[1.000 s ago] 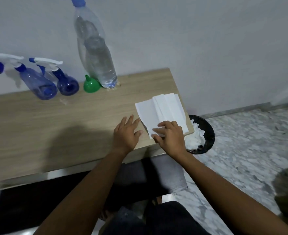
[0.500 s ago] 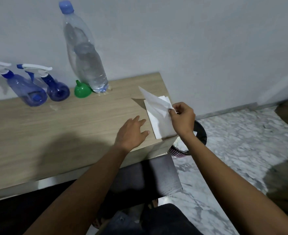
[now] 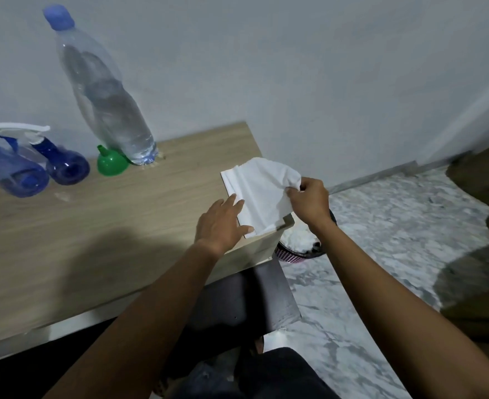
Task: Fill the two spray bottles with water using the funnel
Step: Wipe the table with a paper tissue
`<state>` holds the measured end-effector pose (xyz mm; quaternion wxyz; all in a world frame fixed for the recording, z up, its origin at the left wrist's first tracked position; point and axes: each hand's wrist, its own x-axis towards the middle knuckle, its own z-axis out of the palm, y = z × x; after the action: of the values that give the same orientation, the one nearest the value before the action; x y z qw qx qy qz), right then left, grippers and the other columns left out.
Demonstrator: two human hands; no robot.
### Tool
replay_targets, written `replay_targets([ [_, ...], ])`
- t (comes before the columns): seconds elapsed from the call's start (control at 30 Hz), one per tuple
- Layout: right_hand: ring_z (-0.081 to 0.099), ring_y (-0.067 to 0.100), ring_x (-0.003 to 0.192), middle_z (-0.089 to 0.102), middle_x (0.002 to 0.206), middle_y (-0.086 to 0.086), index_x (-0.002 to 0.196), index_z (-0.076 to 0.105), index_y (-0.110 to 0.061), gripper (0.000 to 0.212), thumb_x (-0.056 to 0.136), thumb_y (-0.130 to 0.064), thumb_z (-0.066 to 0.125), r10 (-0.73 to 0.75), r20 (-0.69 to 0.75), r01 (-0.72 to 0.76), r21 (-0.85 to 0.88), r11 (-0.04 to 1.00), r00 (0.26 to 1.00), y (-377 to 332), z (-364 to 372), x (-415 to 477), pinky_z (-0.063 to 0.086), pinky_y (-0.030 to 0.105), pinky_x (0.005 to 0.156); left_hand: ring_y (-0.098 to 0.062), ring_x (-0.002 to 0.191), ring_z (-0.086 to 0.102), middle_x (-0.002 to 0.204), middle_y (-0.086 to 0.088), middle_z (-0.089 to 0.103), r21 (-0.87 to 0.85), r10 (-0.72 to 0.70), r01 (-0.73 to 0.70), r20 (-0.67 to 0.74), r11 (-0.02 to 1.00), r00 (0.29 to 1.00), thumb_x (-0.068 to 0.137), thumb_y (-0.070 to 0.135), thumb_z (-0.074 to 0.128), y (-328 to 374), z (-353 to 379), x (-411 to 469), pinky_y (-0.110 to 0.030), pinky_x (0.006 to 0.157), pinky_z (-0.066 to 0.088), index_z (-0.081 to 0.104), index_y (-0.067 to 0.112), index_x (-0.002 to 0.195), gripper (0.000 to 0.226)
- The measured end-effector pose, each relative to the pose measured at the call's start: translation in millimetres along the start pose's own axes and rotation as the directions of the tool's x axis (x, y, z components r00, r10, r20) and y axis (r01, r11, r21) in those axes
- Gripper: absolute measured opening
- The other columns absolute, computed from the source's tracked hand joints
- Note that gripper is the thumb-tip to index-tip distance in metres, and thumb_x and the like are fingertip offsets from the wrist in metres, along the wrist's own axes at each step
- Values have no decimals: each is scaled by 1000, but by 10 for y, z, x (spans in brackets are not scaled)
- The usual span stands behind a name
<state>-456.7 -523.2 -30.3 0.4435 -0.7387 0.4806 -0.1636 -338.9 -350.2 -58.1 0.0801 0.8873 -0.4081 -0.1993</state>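
Two blue spray bottles stand at the back left of the wooden table point(image 3: 93, 240): the left spray bottle point(image 3: 10, 171) and the right spray bottle point(image 3: 63, 164), both with white trigger heads on. A green funnel point(image 3: 111, 162) lies mouth down beside a tall clear water bottle point(image 3: 108, 102) with its blue cap on. At the table's right corner lies a stack of white tissues point(image 3: 255, 194). My right hand point(image 3: 309, 200) pinches the top tissue and lifts it. My left hand point(image 3: 223, 223) lies flat with its fingertips on the stack's near edge.
A dark bin point(image 3: 301, 249) holding white crumpled tissues stands on the marble floor just past the table's right corner. A small wet patch point(image 3: 63, 195) shows on the table in front of the spray bottles. The wall is right behind the table.
My right hand has gone from pressing the stack to pinching the top tissue and lifting it up and to the right. My left hand has slid onto the stack's edge.
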Motion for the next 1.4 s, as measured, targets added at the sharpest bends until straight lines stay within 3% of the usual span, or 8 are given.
replay_targets([
  [0.07, 61, 37, 76, 69, 87, 24, 89, 65, 5, 17, 88, -8, 54, -46, 19, 46, -15, 999, 999, -51, -29, -3, 52, 43, 65, -21, 152, 21, 168, 9, 17, -9, -1, 1, 3, 1000, 1000, 92, 57, 60, -1, 10, 4, -45, 116, 35, 28, 30, 157, 77],
  [0.23, 37, 19, 61, 44, 56, -1, 61, 42, -18, 33, 86, 3, 44, -162, 23, 164, -67, 984, 986, -143, -34, -60, 28, 30, 52, -22, 152, 23, 168, 5, 17, -31, 19, -19, -7, 999, 1000, 94, 55, 59, -10, 29, -9, -43, 116, 34, 25, 28, 158, 76],
  [0.43, 34, 11, 54, 41, 55, -4, 59, 38, -23, 38, 86, 4, 42, -172, 5, 172, -76, 982, 985, -162, -38, -61, 24, 25, 48, -20, 153, 22, 168, 3, 16, -44, 47, -48, -9, 998, 999, 95, 51, 61, -31, -2, -36, -40, 116, 31, 24, 27, 159, 78],
  [0.6, 46, 27, 62, 55, 65, 12, 75, 51, -5, 16, 85, 2, 40, -189, -18, 187, -79, 979, 982, -131, -116, 20, 32, 33, 55, -21, 153, 21, 169, 1, 15, -22, 58, -58, 16, 998, 998, 95, 51, 59, -27, -20, -33, -38, 116, 30, 24, 28, 159, 76],
  [0.73, 60, 34, 69, 63, 71, 12, 86, 62, -9, 17, 89, -6, 46, -212, -4, 211, -98, 973, 977, -198, -209, 73, 50, 38, 59, -26, 150, 23, 168, -6, 14, 37, 74, -77, 73, 996, 995, 97, 47, 58, 31, -74, 1, -42, 114, 34, 25, 33, 158, 70],
  [0.97, 53, 21, 63, 66, 71, 10, 83, 66, -12, 14, 91, -12, 54, -334, -55, 330, -75, 941, 941, -551, -401, 51, 39, 30, 57, -28, 147, 28, 167, -6, 13, 92, 62, -72, 107, 993, 992, 98, 49, 55, 80, -119, 5, -43, 110, 40, 26, 37, 157, 67],
  [1.17, 60, 38, 76, 67, 82, 19, 94, 61, -7, 25, 86, -30, 60, -415, 67, 418, -61, 906, 908, -851, -207, -40, 52, 40, 65, -22, 152, 23, 168, 1, 19, -52, 57, -55, 30, 997, 998, 97, 55, 54, -47, -209, -97, -41, 116, 34, 29, 36, 157, 68],
  [1.4, 39, 19, 63, 47, 64, 11, 80, 52, -5, 22, 90, -21, 63, -493, 286, 513, 9, 859, 822, -1151, 704, -457, 33, 35, 61, -22, 146, 37, 161, 1, 38, -282, -195, 158, -109, 946, 975, 93, 48, 63, -975, -355, -539, -35, 117, 33, 53, 30, 145, 56],
])
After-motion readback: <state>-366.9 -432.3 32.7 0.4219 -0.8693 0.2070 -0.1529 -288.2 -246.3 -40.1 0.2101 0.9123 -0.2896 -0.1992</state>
